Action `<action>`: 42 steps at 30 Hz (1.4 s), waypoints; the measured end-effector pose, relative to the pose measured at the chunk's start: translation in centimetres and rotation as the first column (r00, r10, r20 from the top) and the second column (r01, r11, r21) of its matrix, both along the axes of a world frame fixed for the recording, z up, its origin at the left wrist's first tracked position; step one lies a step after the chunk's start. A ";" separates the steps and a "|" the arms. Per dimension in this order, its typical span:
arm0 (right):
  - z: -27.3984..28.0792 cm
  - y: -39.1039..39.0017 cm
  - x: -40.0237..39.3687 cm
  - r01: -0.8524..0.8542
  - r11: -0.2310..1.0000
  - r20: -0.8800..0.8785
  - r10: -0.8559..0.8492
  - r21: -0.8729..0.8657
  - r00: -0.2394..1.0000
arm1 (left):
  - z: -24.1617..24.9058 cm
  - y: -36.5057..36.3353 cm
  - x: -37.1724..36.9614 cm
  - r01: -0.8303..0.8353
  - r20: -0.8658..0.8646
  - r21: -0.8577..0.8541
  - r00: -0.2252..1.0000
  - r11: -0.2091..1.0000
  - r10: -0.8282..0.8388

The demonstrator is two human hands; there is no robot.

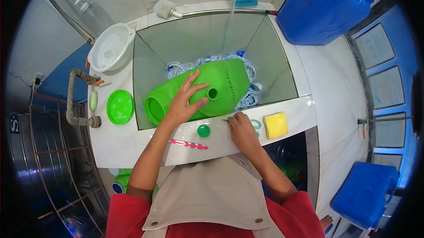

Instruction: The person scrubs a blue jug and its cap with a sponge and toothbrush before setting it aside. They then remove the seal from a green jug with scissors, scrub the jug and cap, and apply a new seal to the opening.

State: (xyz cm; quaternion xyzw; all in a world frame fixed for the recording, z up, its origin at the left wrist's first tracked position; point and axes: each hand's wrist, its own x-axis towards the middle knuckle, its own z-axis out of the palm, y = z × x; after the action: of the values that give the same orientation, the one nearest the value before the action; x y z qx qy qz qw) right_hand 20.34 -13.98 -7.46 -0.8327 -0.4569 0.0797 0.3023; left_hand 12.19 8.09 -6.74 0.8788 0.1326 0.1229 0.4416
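A large green plastic jug lies tilted in the sink, handwriting on its side, its wide mouth and small spout both uncapped. My left hand rests on it with fingers spread, close to the spout. On the front ledge, the fingers of my right hand are closed over scissors; the pale teal handles show to the right and a dark tip pokes out to the left. Between my hands sits a small green cap. A red-and-white toothbrush lies nearer me. To the right is a yellow sponge.
White-and-blue looped strips lie under the jug in the sink. Left are a green lid, a soap bar, a white basin and a pipe. Blue jerrycans stand right; a brush lies behind.
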 end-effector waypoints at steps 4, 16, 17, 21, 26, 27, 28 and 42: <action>2.0 0.6 -1.8 -0.286 0.957 -0.009 0.287 0.057 0.958 | 0.3 0.7 0.2 -0.021 0.014 -0.345 1.000 0.938 0.027; -1.6 0.7 -2.1 -0.698 0.710 -0.258 0.694 0.095 0.672 | 0.5 2.4 0.8 -0.162 -0.184 -0.723 0.982 0.671 0.039; 0.8 -0.5 -0.1 -0.604 0.797 -0.407 0.563 0.036 0.719 | 0.7 2.2 1.1 -0.162 -0.186 -0.720 0.982 0.675 0.038; 4.5 -3.9 5.1 -0.272 0.962 -0.552 0.211 -0.029 0.807 | 0.1 0.0 1.9 -0.319 -0.271 -0.451 0.939 0.834 0.213; 2.4 -4.2 5.5 -0.018 0.999 -0.544 0.031 0.030 0.839 | 0.3 -2.3 2.9 -0.454 -0.207 -0.068 0.878 0.888 0.433; 2.3 -3.9 5.3 0.011 0.998 -0.626 -0.049 -0.066 0.778 | 0.5 -2.6 2.9 -0.447 -0.182 0.000 0.879 0.894 0.440; 2.5 -3.7 5.1 0.009 0.998 -0.627 -0.047 -0.063 0.777 | 0.8 -2.9 2.9 -0.441 -0.156 0.070 0.881 0.895 0.447; 1.9 -0.9 3.0 -0.003 0.986 -0.171 0.032 0.166 0.985 | 1.4 -3.6 4.3 -0.571 -0.164 0.187 0.784 0.799 0.599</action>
State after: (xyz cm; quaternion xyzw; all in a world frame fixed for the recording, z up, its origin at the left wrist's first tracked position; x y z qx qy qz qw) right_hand 23.33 -14.91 -5.54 -0.7906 -0.4412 0.1164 0.4083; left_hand 16.52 4.49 -5.34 0.8283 0.4376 0.1664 0.3079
